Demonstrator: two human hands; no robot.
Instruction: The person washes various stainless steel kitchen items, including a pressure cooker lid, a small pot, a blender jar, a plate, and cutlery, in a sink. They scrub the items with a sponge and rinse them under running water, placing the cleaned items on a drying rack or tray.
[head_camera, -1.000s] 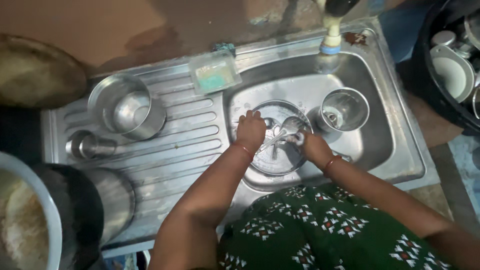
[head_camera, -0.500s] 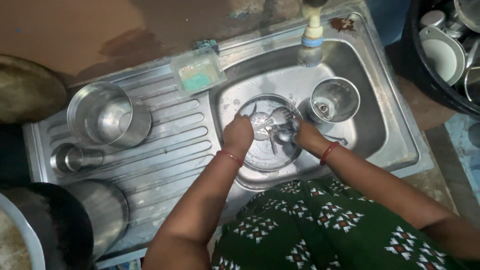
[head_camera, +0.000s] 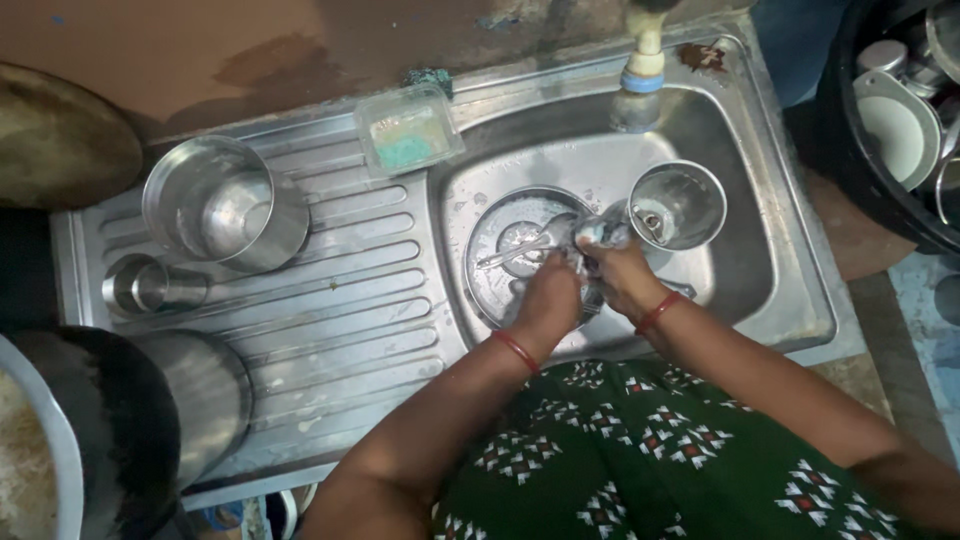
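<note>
Both my hands are down in the steel sink basin (head_camera: 760, 270), over a round steel plate (head_camera: 500, 225) lying on its bottom. My left hand (head_camera: 548, 298) is closed on a steel spoon (head_camera: 518, 250) whose handle points left across the plate. My right hand (head_camera: 618, 275) presses a small wet scrub pad (head_camera: 594, 234) against the spoon's bowl end. A steel tumbler (head_camera: 678, 205) stands upright just right of my hands. The tap (head_camera: 640, 75) hangs over the basin's back edge.
On the ribbed drainboard (head_camera: 340, 310) stand a steel pot (head_camera: 222, 205), a small steel cup (head_camera: 150, 285) and another steel vessel (head_camera: 200, 390). A clear soap box (head_camera: 408, 130) sits at the back. A black tub (head_camera: 850, 150) of dishes stands at the right.
My hands have drawn back toward the front of the basin. The spoon now shows across the plate. The view has shifted slightly.
</note>
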